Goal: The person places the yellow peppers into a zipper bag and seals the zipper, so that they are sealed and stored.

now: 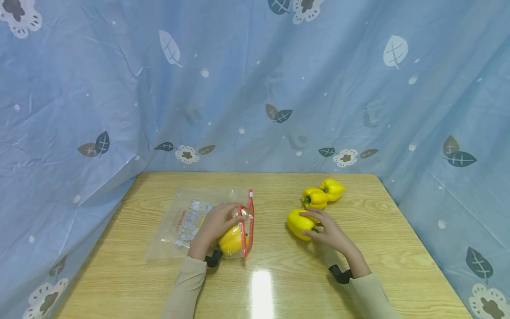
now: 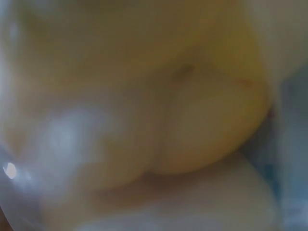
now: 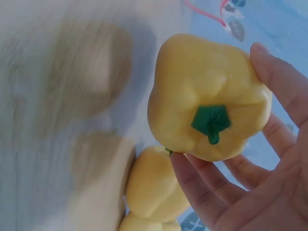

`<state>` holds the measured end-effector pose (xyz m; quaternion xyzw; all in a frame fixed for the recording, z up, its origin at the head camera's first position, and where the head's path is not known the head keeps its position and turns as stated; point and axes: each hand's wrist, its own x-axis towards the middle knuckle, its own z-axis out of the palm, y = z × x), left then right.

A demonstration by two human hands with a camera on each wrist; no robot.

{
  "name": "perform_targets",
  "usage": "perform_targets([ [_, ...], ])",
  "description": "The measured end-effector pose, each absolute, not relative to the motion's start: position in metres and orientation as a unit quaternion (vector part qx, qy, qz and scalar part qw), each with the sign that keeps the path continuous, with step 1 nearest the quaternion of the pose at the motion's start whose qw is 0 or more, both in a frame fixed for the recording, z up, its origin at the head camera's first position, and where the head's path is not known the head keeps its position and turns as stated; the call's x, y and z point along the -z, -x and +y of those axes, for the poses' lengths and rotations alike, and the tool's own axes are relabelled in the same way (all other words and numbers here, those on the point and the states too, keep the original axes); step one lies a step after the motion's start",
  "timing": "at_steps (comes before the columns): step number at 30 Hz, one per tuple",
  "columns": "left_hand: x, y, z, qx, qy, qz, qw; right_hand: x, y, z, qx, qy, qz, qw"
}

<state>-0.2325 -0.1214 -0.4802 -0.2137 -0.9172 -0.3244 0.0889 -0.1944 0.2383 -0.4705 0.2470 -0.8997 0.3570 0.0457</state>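
Observation:
On the left, a clear zip bag (image 1: 167, 221) with printed cartoon figures and a red zip edge lies on the table, its mouth toward the right. Inside it, near the mouth, is a yellow bell pepper (image 1: 231, 241). My left hand (image 1: 213, 228) grips the bag over that pepper, thumb and fingers close to the red edge. My right hand (image 1: 330, 232) holds another yellow bell pepper (image 3: 207, 77) between thumb and fingers, its green stem toward the wrist. A gap and a shadow show between this pepper and the table. The left wrist view is blurred yellow.
Two more yellow bell peppers (image 1: 314, 198) sit side by side on the wooden table (image 1: 191, 283), behind the right hand. A blue patterned curtain (image 1: 239, 88) hangs around the table's back and sides. Black straps (image 1: 340, 274) circle the wrists.

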Motion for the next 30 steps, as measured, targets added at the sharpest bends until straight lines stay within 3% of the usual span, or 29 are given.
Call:
perform_targets([
  [11, 0.481, 0.231, -0.121, 0.322, 0.213, -0.918, 0.093, 0.480, 0.194, 0.224, -0.387, -0.251, -0.887, 0.012],
  [30, 0.481, 0.232, -0.121, 0.312, 0.229, -0.915, 0.109, 0.480, 0.195, 0.205, -0.399, -0.260, -0.880, 0.004],
])
